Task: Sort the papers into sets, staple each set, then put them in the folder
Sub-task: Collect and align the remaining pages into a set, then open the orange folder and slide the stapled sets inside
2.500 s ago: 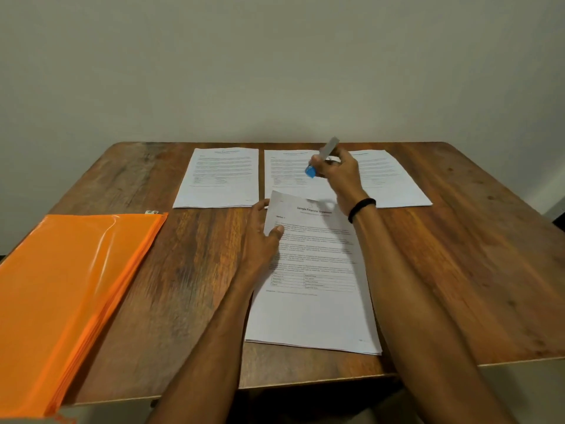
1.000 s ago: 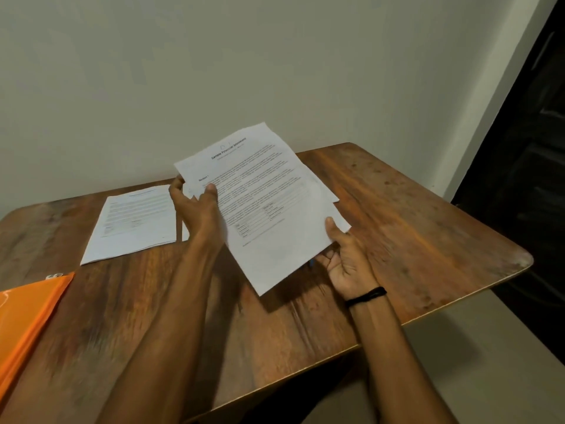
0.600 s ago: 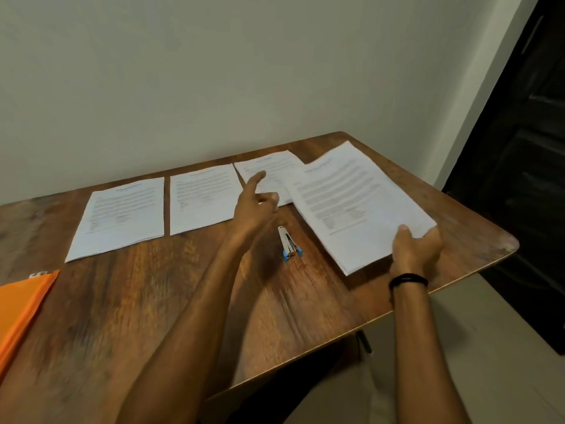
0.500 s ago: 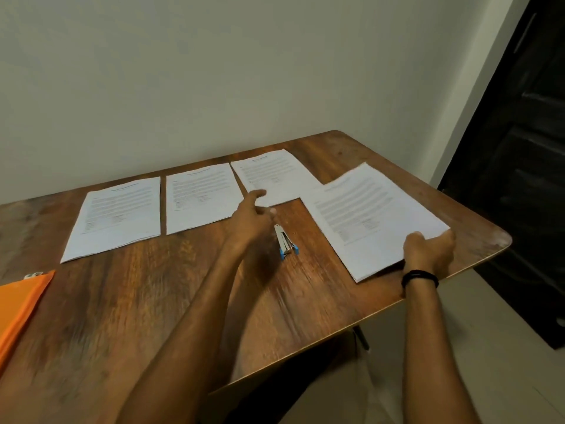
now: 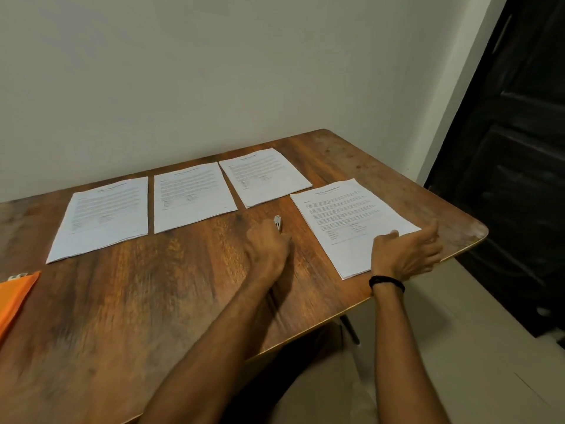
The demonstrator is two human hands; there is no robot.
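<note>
Far to the left of the stapler, an orange folder is seen at the table edge, only its corner in view. Between folder and stapler, the first set, second set and third set are laid flat in a row, long axes running away from the person, headings at the far end. The left hand is placed over the stapler's near end. Its fingers are hidden and blurred, so a grip cannot be told. Only the stapler's far tip shows, pointed away. Just right of the stapler the fourth set is laid flat, turned slightly, heading far. The right hand, with a black wristband, is held at that set's near right corner, fingers loosely spread, nothing gripped.

The sheets are judged light and floppy, apt to slide over one another. They are best squared and pinched near a heading corner. The stapler is judged small and rigid, easily taken round its body.
</note>
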